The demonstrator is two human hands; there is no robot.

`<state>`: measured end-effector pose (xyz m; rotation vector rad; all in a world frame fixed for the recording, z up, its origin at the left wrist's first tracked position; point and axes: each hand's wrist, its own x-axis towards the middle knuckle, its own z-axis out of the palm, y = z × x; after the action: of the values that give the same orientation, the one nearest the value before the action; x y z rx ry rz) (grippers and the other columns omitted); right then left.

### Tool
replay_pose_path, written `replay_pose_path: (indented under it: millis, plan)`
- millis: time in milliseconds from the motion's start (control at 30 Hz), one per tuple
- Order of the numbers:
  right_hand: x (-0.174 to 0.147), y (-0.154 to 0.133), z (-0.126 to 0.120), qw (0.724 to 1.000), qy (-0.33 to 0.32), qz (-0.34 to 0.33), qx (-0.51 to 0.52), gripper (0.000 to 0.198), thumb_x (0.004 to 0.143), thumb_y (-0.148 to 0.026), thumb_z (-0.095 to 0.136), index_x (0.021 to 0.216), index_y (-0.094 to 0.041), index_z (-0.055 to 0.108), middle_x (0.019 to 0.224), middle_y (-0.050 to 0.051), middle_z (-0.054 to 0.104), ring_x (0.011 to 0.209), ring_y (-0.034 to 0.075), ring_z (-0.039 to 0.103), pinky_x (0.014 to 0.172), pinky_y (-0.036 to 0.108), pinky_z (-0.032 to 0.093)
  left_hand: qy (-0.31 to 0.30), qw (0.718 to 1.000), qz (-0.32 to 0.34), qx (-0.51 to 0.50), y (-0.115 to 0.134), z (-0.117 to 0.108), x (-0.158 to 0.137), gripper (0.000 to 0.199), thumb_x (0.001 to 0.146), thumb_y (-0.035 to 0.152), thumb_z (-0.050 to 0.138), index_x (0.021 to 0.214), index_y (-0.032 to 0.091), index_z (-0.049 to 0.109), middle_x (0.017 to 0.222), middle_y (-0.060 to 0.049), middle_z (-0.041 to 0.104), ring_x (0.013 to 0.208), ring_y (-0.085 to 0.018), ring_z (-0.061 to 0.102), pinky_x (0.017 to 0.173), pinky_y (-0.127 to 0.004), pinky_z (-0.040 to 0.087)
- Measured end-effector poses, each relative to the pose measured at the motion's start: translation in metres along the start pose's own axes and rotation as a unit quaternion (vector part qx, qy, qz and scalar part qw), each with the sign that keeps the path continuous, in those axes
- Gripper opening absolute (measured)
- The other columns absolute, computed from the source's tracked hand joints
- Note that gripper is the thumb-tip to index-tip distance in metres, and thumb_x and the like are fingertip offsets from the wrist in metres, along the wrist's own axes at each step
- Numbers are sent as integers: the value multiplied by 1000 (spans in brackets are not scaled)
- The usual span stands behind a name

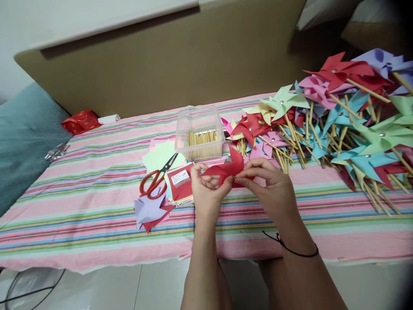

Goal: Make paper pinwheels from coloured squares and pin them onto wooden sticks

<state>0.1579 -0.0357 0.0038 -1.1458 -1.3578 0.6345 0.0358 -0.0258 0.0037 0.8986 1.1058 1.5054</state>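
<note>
A red paper pinwheel is held up in front of me with its blades folded in. My left hand grips it from the left, thumb pressed near its middle. From the right, my right hand pinches at the pinwheel's centre with thumb and forefinger; a tiny shiny bit shows at the fingertips, too small to name. Behind the pinwheel stands a clear plastic box of short bamboo sticks. Left of my hands, red-handled scissors lie across paper sheets.
Finished pinwheels on sticks are heaped at right. A stack of coloured paper squares, pale green sheets and cut purple paper lie left of my hands. Farther left is a red plastic bag. A striped cloth covers the surface.
</note>
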Motion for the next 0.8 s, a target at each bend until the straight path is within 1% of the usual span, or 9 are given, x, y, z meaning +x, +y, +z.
replay_pose_path:
  millis: [200, 400, 600, 800]
  plan:
    - [0, 0, -1, 1000, -4, 0, -2, 9, 75, -17, 74, 72, -26, 73, 81, 0, 58, 78, 15, 58, 69, 29, 51, -21, 1000, -8, -8, 2, -1, -1, 53, 59, 15, 76, 91, 25, 35, 55, 10, 59, 46, -8, 57, 51, -18, 45]
    - [0, -2, -1, 1000, -9, 3, -6, 9, 77, -18, 72, 73, -26, 73, 81, 0, 57, 79, 16, 58, 70, 30, 51, -11, 999, -19, -25, 4, 0, -1, 55, 57, 15, 78, 92, 24, 37, 56, 8, 61, 48, -9, 59, 52, -18, 46]
    - [0, -3, -2, 1000, -11, 2, -7, 9, 77, -17, 72, 72, -25, 72, 81, 1, 56, 80, 16, 57, 72, 30, 50, -24, 999, -9, -36, 1, -2, 0, 55, 60, 15, 78, 93, 24, 35, 57, 8, 63, 46, -8, 57, 51, -18, 46]
    - [1, -2, -2, 1000, -21, 3, -2, 10, 78, -16, 72, 73, -24, 72, 81, 1, 56, 80, 15, 57, 72, 29, 49, -40, 998, -2, -46, -1, -4, 1, 55, 60, 15, 78, 94, 24, 35, 61, 6, 68, 48, -9, 61, 51, -18, 47]
